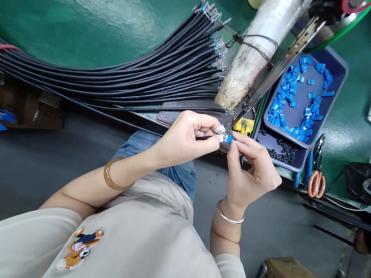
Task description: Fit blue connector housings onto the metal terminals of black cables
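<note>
My left hand [195,136] is closed round the end of a black cable [138,123], with white wrapping on its thumb and fingertip. Between finger and thumb, my right hand [249,162] pinches a small blue connector [228,138] at the tip of that cable. The two hands nearly meet at the front edge of the table. Just beyond them sits a yellow piece [244,125] under the tip of a soldering iron [261,87]. Fine wires at the joint are too small to make out.
A bundle of black cables [120,77] with stripped ends lies to the left. At right stand a grey bin [341,80] of blue connectors and a lower bin [299,164] of small black parts. Orange-handled scissors [316,183] lie beside them. A wrapped duct [260,42] hangs overhead.
</note>
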The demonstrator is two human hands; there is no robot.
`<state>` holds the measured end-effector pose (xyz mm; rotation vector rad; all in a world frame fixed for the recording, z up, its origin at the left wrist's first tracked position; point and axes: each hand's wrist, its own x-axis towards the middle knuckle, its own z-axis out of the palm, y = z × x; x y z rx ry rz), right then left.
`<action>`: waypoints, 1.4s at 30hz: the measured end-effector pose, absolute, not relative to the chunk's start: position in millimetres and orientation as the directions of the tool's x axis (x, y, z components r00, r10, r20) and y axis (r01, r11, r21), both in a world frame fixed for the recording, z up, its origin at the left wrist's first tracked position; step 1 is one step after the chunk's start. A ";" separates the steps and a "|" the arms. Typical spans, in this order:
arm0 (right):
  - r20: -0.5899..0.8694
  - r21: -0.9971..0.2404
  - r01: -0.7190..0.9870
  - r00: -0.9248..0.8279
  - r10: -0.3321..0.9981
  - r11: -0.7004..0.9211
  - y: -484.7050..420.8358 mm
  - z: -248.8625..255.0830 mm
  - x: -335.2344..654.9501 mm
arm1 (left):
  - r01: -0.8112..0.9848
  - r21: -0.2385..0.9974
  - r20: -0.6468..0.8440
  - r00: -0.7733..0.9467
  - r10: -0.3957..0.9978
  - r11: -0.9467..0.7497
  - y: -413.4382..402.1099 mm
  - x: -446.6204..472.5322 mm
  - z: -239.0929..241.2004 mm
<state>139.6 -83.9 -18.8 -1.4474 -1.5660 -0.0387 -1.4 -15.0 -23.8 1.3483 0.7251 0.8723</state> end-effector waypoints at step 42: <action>0.615 -0.597 0.737 0.166 0.771 0.317 -70.7 -15.0 142.2 | -0.100 0.994 0.087 0.381 0.920 -0.053 -7.7 8.6 -19.8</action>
